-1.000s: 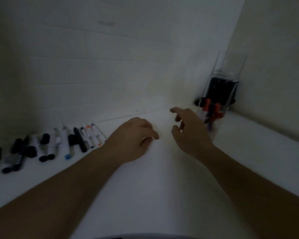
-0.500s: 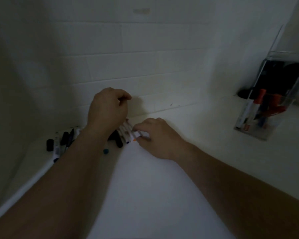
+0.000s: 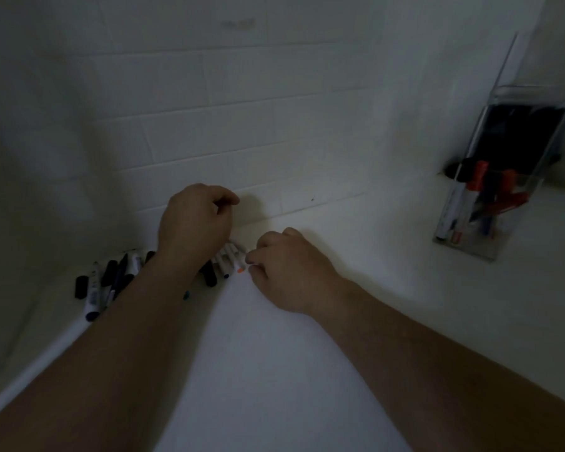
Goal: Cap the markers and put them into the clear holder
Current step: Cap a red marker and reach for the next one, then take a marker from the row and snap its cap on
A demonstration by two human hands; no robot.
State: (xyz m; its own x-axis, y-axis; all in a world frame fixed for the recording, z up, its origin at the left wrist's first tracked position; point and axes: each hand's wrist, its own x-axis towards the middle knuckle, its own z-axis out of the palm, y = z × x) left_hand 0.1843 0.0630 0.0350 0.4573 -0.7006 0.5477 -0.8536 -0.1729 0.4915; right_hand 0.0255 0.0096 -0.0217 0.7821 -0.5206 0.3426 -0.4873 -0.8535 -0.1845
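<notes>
Both hands have shifted from near the clear holder (image 3: 490, 177), right of frame, to the marker row (image 3: 118, 282), lower left. Right hand (image 3: 287, 272) pinches the orange-tipped marker (image 3: 237, 261); left hand (image 3: 194, 223) hovers curled, grasp unclear. Next capping starts.

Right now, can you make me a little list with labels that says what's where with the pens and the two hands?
surface: white table against a white tiled wall
loose pens: row of black and white markers lying at the wall's foot, left of the hands
left hand: fingers curled, raised over the row; nothing visibly held
right hand: fingertips at the orange-tipped white marker ending the row; grip unclear
holder: clear plastic box far right, red-capped markers standing inside
light: dim
</notes>
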